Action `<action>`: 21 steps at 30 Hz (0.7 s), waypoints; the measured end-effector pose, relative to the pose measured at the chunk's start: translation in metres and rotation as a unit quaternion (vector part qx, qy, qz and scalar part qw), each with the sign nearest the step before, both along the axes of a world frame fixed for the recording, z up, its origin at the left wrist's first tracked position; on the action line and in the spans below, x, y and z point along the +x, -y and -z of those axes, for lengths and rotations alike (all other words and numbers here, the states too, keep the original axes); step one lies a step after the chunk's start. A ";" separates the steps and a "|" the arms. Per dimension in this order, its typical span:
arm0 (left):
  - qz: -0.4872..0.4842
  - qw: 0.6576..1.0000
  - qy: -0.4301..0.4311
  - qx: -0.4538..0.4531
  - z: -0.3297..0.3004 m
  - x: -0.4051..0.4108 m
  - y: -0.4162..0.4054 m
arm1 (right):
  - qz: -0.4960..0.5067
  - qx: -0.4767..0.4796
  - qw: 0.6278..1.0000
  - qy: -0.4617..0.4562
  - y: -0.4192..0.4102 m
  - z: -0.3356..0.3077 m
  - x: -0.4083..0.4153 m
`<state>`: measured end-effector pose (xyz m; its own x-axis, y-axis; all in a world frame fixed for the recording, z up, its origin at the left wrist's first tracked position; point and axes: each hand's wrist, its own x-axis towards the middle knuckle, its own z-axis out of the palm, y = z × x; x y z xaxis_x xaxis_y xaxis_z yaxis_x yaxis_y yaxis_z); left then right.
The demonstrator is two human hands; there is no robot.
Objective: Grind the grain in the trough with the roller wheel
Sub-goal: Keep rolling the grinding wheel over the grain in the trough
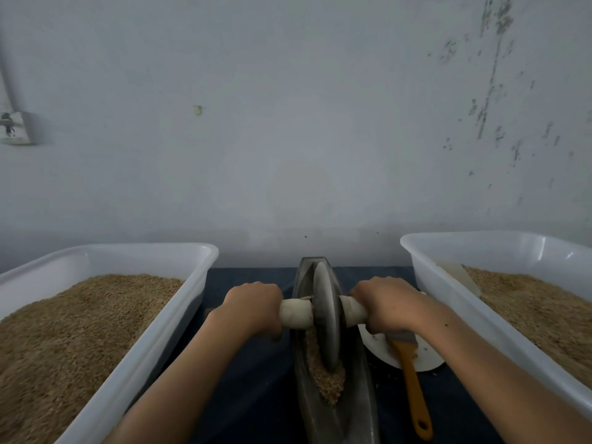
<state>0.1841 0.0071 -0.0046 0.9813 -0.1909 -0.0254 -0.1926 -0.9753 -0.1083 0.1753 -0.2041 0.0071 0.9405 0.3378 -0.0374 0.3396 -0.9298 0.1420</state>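
A narrow grey metal trough [363,392] runs away from me in the middle of the dark table. A grey disc-shaped roller wheel [326,315] stands upright in it on a pale wooden axle [296,312]. Crushed tan grain [328,379] lies in the trough just in front of the wheel. My left hand [253,306] is closed around the axle's left end. My right hand [387,302] is closed around its right end. The far part of the trough is hidden behind the wheel.
A white plastic tub [198,277] full of grain stands at the left, and a second tub [448,302] with grain at the right. A white plate [426,357] with an orange-handled brush [413,386] lies right of the trough. A pale wall rises close behind.
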 end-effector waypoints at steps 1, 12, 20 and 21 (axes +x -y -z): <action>0.001 1.000 -0.023 -0.006 -0.001 0.000 -0.001 | 0.001 -0.001 1.000 -0.022 0.000 -0.001 -0.001; -0.002 0.990 0.140 -0.007 0.008 0.005 0.004 | 0.018 0.044 0.989 0.143 -0.006 0.014 0.005; -0.005 1.000 0.012 0.001 0.000 0.001 0.001 | -0.008 0.000 1.000 0.028 0.001 0.004 0.005; -0.005 1.000 -0.011 0.000 -0.001 0.001 0.000 | -0.011 -0.001 1.000 0.003 0.002 0.002 0.003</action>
<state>0.1850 0.0071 -0.0034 0.9824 -0.1807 -0.0475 -0.1848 -0.9772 -0.1050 0.1787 -0.2062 0.0052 0.9329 0.3586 -0.0318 0.3593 -0.9218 0.1453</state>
